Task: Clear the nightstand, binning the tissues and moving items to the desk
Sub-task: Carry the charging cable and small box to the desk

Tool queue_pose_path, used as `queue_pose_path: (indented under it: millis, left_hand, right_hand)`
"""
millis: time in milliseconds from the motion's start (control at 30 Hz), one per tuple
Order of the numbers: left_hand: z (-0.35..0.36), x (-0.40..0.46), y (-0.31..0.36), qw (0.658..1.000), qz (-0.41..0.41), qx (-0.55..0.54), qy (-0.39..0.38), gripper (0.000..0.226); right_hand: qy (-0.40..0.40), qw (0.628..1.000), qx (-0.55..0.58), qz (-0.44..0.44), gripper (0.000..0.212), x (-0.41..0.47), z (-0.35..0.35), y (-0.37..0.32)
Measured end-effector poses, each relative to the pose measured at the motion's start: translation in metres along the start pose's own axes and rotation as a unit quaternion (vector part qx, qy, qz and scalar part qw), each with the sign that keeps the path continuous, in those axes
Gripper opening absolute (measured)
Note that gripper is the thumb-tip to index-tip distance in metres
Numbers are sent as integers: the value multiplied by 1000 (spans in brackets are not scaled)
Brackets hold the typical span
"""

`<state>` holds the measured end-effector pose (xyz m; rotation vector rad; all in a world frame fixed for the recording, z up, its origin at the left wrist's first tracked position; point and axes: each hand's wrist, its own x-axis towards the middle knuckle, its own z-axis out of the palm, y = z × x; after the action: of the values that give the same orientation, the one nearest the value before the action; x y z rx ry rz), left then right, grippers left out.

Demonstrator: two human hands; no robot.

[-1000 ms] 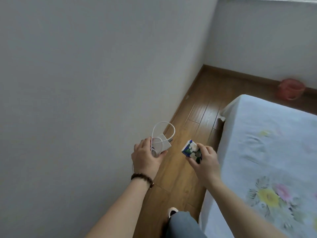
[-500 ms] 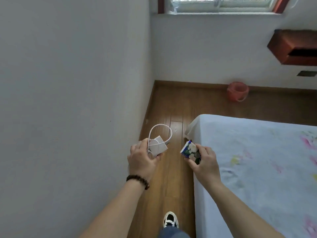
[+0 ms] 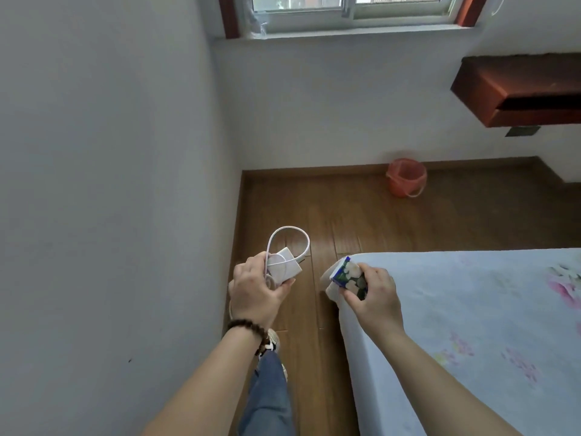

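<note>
**Both hands full beside the bed**

Nearest the camera, a leg in blue jeans (image 3: 267,394) and a shoe (image 3: 273,340) stand on the wooden floor (image 3: 317,212), in the strip between the white wall (image 3: 103,184) and the bed (image 3: 465,325). The left hand (image 3: 256,294), with a dark bead bracelet (image 3: 248,329) at the wrist, is curled around a white charger (image 3: 284,267); its cable (image 3: 287,236) loops up above the fingers. The right hand (image 3: 375,297) hovers over the near corner of the bed, fingers closed on a small tissue pack (image 3: 347,275) printed in blue with white flowers. The bed's pale sheet carries a faint flower print.

Beyond the bed, a red bin (image 3: 406,177) with a thin liner stands on the floor against the far wall. Above and to the right of the bin, a dark red-brown wooden shelf (image 3: 518,89) juts from that wall. A window (image 3: 349,11) sits higher up, over the bin.
</note>
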<state>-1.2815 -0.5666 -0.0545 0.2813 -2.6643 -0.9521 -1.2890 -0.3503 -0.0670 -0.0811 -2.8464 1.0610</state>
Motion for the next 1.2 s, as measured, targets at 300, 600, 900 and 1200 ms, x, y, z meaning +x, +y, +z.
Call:
queue_pose_path:
  millis: [300,600,900,1200]
  left_hand:
    - [54,231,-16,996,54,-11,-68,52]
    - [118,397,36,987,118,-30,-107,52]
    - [248,499,136,960,215,-38,-176,51]
    - [404,569,311,920,308,-28,-239,55]
  right_hand:
    - [33,996,-3,82,53,207,55,-33]
    - [111,984,-10,139,56,346,47,-23]
    - [196,955,-10,221,55,455,-1,69]
    - [262,916,-10,304,59,562,-107,193]
